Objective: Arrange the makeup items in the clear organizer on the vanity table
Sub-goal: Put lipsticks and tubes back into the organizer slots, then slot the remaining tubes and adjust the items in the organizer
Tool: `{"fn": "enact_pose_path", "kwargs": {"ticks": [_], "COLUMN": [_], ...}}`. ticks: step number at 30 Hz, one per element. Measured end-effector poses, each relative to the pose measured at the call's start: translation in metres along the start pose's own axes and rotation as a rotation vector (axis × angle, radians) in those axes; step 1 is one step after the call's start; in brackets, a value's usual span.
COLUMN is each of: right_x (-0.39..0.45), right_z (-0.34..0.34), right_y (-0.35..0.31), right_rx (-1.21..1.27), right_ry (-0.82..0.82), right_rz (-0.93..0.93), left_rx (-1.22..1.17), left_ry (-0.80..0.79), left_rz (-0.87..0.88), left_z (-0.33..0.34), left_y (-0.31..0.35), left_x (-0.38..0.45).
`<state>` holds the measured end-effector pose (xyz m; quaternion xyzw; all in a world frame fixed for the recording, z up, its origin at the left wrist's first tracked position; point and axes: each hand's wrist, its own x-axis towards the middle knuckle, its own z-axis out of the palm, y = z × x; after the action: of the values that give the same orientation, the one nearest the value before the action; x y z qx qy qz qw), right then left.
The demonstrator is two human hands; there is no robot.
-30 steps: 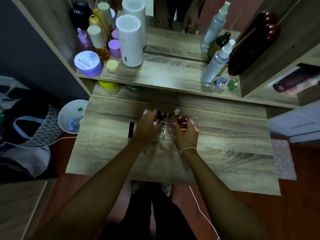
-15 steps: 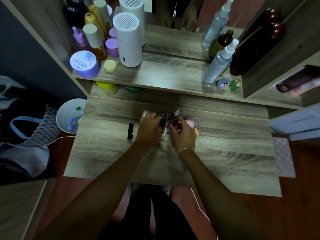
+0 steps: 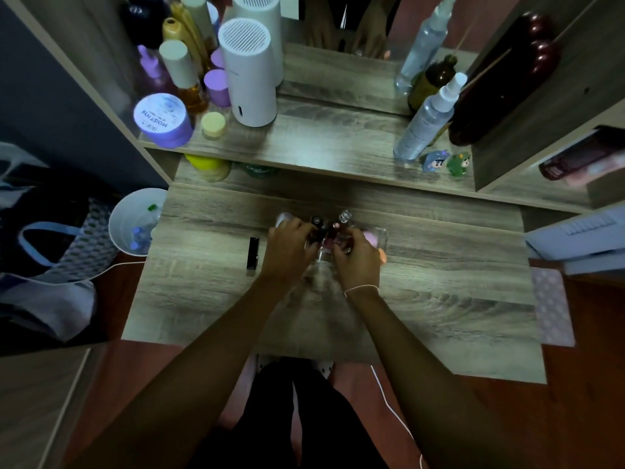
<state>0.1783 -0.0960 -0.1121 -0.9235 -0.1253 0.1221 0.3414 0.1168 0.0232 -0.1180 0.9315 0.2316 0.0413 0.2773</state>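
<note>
The clear organizer (image 3: 380, 235) stands mid-table on the vanity table (image 3: 439, 299), between my two hands. Upright in it are a black-capped tube (image 3: 316, 221), a clear-capped bottle (image 3: 345, 217) and a pink sponge (image 3: 370, 237). My left hand (image 3: 287, 250) covers the organizer's left side, its fingers curled round the black-capped tube. My right hand (image 3: 358, 257) pinches a small dark red item (image 3: 334, 231) over the middle compartments. A black lipstick tube (image 3: 252, 252) lies flat on the table just left of my left hand. My hands hide most of the organizer.
The raised shelf (image 3: 338, 140) behind holds a white cylinder device (image 3: 252, 79), purple jars (image 3: 162, 120) and bottles at left, and spray bottles (image 3: 426, 120) and two small figurines (image 3: 446, 162) at right. A white bin (image 3: 135, 221) stands left of the table.
My hands have moved closer together over the organizer. The right hand's fingers have closed on the dark red item. The black lipstick tube has stayed where it was.
</note>
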Motion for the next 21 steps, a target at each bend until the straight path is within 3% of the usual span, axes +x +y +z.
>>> {"fn": "enact_pose_path", "kwargs": {"ticks": [15, 18, 21], "right_x": [-0.015, -0.027, -0.045], "right_z": [-0.001, -0.001, 0.001], "right_y": [0.001, 0.004, 0.014], "right_rx": [0.076, 0.041, -0.007], "right_ry": [0.038, 0.045, 0.001], "right_rz": [0.006, -0.027, -0.073], "left_rx": [-0.041, -0.115, -0.165], "left_ry": [0.09, 0.183, 0.179], "left_rz": [-0.005, -0.106, -0.242], "left_z": [-0.023, -0.033, -0.038], "left_y": [-0.015, -0.033, -0.053], "left_x": [-0.029, -0.042, -0.05]}}
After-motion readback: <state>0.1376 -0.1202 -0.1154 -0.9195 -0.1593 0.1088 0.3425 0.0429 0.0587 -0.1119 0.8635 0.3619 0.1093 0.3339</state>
